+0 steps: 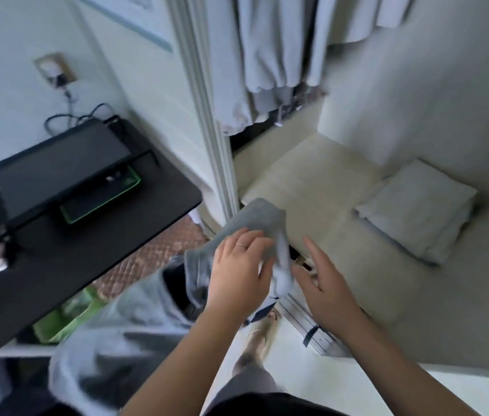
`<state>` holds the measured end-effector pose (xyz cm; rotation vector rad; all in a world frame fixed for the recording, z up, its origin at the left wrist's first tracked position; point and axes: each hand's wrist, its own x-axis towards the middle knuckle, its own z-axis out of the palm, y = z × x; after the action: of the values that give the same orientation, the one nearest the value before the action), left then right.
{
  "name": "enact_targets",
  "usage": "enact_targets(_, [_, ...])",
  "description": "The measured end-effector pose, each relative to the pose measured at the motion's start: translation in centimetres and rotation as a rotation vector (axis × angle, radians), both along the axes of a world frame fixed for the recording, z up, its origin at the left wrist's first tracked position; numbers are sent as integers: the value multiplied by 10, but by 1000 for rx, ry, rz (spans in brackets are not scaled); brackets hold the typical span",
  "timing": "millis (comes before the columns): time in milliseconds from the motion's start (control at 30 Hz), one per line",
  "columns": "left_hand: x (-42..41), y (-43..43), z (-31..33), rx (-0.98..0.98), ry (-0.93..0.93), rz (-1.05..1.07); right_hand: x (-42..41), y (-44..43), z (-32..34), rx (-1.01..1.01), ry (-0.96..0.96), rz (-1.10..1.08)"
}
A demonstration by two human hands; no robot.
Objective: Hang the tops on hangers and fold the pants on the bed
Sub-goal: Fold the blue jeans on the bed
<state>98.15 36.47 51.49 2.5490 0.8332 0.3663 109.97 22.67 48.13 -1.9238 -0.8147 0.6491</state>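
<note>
L hand [240,265] grips the bunched grey garment [259,217] over the bed [312,181]'s near corner, R hand [324,283] wide open just beside it, holding nothing; w/ that one-handed hold it'll prob slide off the bed edge & drop.

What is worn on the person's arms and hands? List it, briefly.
No sleeves show: the left forearm and right forearm are bare to the frame's edge. The left hand wears one thin, pale ring on a finger. The right hand shows no ring. No gloves, watches or bracelets in view.
</note>
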Motion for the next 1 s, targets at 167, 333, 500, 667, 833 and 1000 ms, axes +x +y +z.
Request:
enact_targets(167, [-85, -19, 5, 144, 90, 303, -48, 11, -5, -1, 72, 217])
enact_targets(333, [-137, -24, 6, 253, 203, 476, -84, 35, 0, 34, -116, 366])
enact_targets(500, [-146, 12, 26, 185, 367, 447, -107, 70, 14, 40, -322, 272])
enact_targets(667, [-120, 54, 48, -130, 452, 470, -113, 99, 26, -96, -512, 141])
enact_targets(833, [-91, 71, 47, -247, 565, 673, -110, 108, 31, -184, -615, 181])
enact_targets(1000, [-93, 87, 52, -335, 619, 581, -100, 102, 36, -129, -441, 127])
